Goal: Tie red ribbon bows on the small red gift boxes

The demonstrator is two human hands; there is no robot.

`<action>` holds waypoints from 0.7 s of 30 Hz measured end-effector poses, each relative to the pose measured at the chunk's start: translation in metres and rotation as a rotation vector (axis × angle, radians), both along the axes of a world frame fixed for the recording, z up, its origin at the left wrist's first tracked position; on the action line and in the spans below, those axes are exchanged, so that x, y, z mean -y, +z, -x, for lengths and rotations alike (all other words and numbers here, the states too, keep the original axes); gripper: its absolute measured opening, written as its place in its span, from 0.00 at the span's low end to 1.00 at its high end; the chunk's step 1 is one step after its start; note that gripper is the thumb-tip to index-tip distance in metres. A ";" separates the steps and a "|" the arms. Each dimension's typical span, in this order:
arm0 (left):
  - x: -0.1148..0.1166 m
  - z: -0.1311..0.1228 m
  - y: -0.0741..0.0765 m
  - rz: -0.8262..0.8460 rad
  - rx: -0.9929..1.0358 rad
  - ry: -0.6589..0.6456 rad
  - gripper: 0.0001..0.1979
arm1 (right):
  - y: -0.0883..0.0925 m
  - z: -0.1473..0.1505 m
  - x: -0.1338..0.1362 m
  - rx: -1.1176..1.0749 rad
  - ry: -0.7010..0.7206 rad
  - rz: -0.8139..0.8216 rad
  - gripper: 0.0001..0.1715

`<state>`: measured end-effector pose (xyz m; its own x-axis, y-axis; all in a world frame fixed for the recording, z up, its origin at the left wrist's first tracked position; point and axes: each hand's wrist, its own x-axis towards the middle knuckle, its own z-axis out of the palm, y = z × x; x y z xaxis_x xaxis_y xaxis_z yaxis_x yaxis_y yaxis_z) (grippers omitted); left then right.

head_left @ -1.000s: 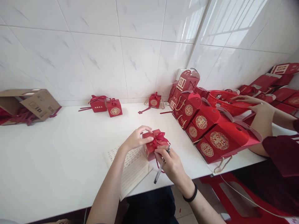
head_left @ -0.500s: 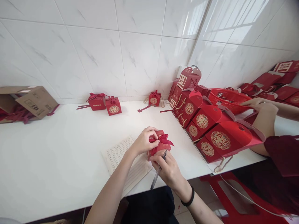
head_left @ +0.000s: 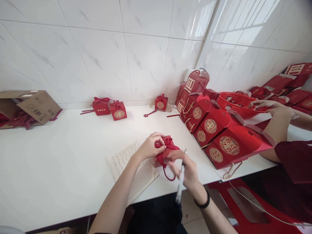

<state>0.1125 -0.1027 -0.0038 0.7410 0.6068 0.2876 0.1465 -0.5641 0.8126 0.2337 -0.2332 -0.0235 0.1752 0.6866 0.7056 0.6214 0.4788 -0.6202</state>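
A small red gift box (head_left: 158, 162) stands near the table's front edge, tied with a dark red ribbon (head_left: 173, 147) that forms a bow on top. My left hand (head_left: 151, 147) pinches the ribbon at the bow, resting on the box. Just right of the box is my right hand (head_left: 187, 167), smeared by motion, with a pen (head_left: 180, 185) held across its fingers. Its fingertips are close to the ribbon; whether they touch it I cannot tell. A dark red cord loop (head_left: 169, 178) hangs at the box's front. Handwritten paper sheets (head_left: 124, 159) lie left of the box, partly under my left arm.
Several large red boxes (head_left: 229, 146) with rope handles line the right side. Behind them a co-worker's hand (head_left: 280, 109) is at a red basket (head_left: 223, 96). Small ribboned boxes (head_left: 119, 112) stand by the wall. At far left lies a cardboard box (head_left: 41, 105) of ribbons.
My right hand has moved right, away from the box, and the pen has swung with it. The cord loop now shows. My left hand has stayed at the bow.
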 end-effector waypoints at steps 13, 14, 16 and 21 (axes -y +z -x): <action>0.002 0.000 -0.001 0.037 -0.038 -0.007 0.01 | -0.008 -0.049 -0.006 -0.436 -0.052 0.504 0.22; 0.002 0.000 -0.001 0.038 -0.038 -0.006 0.01 | -0.007 -0.050 -0.004 -0.440 -0.047 0.521 0.23; 0.002 -0.001 -0.001 0.039 -0.037 -0.008 0.01 | -0.004 -0.052 0.000 -0.429 -0.049 0.549 0.23; 0.003 -0.002 0.000 0.041 -0.039 -0.003 0.02 | 0.000 -0.056 0.005 -0.389 -0.070 0.561 0.26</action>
